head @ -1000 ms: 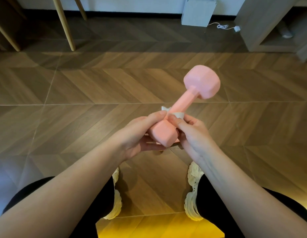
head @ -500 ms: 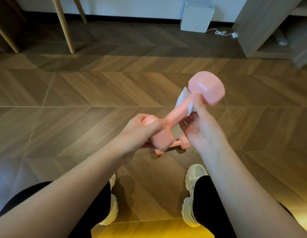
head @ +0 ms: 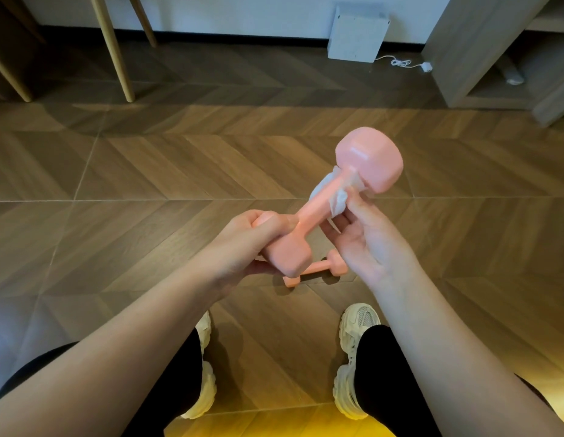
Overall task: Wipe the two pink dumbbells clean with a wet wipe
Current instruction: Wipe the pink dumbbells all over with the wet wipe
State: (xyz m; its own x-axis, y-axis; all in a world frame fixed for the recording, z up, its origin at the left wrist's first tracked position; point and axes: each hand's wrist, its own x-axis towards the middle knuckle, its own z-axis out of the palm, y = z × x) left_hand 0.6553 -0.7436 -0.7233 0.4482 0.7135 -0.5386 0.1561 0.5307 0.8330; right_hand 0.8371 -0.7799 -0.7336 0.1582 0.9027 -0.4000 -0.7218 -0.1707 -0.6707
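A pink dumbbell (head: 367, 159) is held in the air, tilted, its far head up and to the right. My left hand (head: 243, 244) grips its near head and the low end of the handle. My right hand (head: 365, 238) pinches a white wet wipe (head: 336, 193) around the handle, right under the far head. The second pink dumbbell (head: 325, 268) lies on the wood floor below my hands, partly hidden by them.
My two white shoes (head: 353, 364) stand on the herringbone floor just below the lying dumbbell. Wooden furniture legs (head: 112, 48) stand at the back left. A white box (head: 356, 33) and a cable lean by the wall; a low shelf unit (head: 501, 58) is at the back right.
My right hand has slid the wipe up the handle from the near head to just under the far head. The dumbbell has risen a little and the floor dumbbell has come into sight.
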